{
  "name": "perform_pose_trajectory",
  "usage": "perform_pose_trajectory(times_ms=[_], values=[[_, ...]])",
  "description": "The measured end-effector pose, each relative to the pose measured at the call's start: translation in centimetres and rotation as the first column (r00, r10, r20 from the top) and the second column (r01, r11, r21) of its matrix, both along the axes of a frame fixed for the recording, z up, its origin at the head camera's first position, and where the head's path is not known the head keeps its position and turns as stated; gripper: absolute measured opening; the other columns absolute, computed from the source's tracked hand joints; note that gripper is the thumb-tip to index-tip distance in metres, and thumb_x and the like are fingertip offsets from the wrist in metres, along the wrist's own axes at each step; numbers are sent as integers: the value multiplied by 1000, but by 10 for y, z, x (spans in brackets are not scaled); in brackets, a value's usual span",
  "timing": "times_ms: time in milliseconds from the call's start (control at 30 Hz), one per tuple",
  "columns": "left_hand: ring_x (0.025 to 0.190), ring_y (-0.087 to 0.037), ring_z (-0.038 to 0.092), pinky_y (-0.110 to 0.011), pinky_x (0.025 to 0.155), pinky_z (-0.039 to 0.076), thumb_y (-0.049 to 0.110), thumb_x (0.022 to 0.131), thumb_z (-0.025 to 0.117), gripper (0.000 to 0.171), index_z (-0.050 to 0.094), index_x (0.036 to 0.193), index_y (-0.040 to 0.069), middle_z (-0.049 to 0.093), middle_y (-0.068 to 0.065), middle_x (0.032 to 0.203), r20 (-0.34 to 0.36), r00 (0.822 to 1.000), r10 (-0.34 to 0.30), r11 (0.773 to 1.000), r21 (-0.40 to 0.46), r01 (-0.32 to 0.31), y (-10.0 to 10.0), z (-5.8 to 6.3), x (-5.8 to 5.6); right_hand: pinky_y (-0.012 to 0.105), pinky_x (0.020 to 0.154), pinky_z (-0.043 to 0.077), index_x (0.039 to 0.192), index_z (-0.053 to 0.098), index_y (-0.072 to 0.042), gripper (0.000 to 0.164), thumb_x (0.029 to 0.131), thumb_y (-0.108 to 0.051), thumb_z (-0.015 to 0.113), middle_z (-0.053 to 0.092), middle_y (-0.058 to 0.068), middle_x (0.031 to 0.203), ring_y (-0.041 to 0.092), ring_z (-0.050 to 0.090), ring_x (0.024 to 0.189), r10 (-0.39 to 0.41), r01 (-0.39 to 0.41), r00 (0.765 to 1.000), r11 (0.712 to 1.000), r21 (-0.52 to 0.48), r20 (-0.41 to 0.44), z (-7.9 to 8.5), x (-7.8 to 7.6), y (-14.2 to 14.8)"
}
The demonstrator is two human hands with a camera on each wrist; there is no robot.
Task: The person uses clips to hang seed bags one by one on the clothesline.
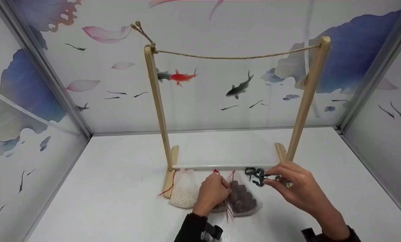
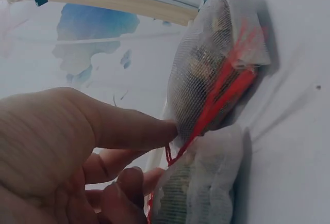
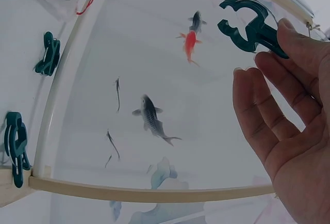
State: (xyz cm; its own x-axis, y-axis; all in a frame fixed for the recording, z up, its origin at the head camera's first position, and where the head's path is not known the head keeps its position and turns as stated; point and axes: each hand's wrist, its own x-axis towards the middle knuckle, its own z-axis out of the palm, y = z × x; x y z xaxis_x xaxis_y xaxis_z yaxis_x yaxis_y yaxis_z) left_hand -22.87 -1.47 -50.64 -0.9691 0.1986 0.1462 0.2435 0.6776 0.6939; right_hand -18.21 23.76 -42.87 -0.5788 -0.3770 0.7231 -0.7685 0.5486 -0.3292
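Note:
My left hand (image 1: 212,192) is over the middle drawstring mesh bag (image 1: 218,210), with thumb and fingers pinching at it beside its red cords (image 2: 219,97). Much of this bag is hidden under the hand in the head view. To its right lies a mesh bag of dark brown lumps (image 1: 243,200); on the left is one of small pale grains (image 1: 183,197). My right hand (image 1: 299,185) pinches the handles of a dark green spring clip (image 3: 250,25) between thumb and index finger, and the clip's jaws stand apart in the air. The other fingers are loosely bent.
Two more green clips (image 3: 49,54) lie on the white table (image 1: 119,188) by the frame's white bottom rod (image 1: 213,167). A wooden frame (image 1: 160,104) rises behind the bags, a slightly sagging rope (image 1: 235,57) strung between its posts. Printed panels (image 1: 200,111) enclose the back and sides.

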Motion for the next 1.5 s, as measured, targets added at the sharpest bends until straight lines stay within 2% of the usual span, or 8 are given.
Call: perform_pose_trajectory(times_ms=[300,500,833,933,1100,1233,1367,1500], values=[[70,-10,60,-33,67,51,15,89,78,9,74,81,13,65,8,76,42,999,-26,999,42,24,2,-2,-2,13,65,51,103,75,-19,37,75,1,88,67,-7,98,4,63,83,-12,12,999,1000,9,49,3,2,1],[77,-14,62,-34,73,51,14,89,77,9,71,82,13,66,5,83,46,998,-43,999,8,43,0,-1,0,14,63,52,103,75,-17,38,74,2,88,67,-7,100,4,64,80,16,-16,1000,1000,11,-4,3,0,1],[76,-15,62,-36,74,52,13,85,79,10,70,81,15,65,8,80,72,997,-36,999,-18,37,0,-4,0,13,63,51,102,75,-18,34,76,1,87,67,-7,98,2,63,80,6,-7,999,1000,24,48,2,0,0],[74,-12,60,-35,73,51,17,88,77,9,69,83,16,64,9,79,76,997,-26,1000,8,25,1,-4,-1,13,63,51,102,75,-18,35,76,1,88,67,-6,98,2,63,79,7,-8,999,1000,24,42,1,-1,1],[70,-9,61,-31,65,50,15,91,74,6,69,90,12,67,6,79,11,1000,-2,997,72,1,1,-8,-3,13,63,51,102,75,-18,37,74,2,88,66,-8,98,2,62,77,18,-18,1000,1000,20,14,1,-1,1],[67,-9,61,-29,63,49,14,90,74,6,72,88,9,69,4,77,-26,1000,15,998,68,-13,1,-8,-3,13,63,51,102,75,-19,36,75,1,88,66,-11,99,2,62,77,5,-6,999,1000,22,45,1,0,1],[60,-5,54,-27,59,46,17,92,75,15,73,79,10,63,9,68,-27,1000,-7,998,68,9,1,-7,-4,12,62,50,101,75,-18,40,71,4,89,66,-8,97,4,62,75,5,-5,1000,1000,14,16,-1,-2,1],[57,-4,50,-26,56,44,17,91,76,17,73,75,12,62,10,66,22,999,-45,996,77,43,1,-5,-3,11,61,49,100,75,-18,41,69,4,90,67,-7,96,5,61,73,-7,7,1000,1000,19,-8,-3,-2,0]])
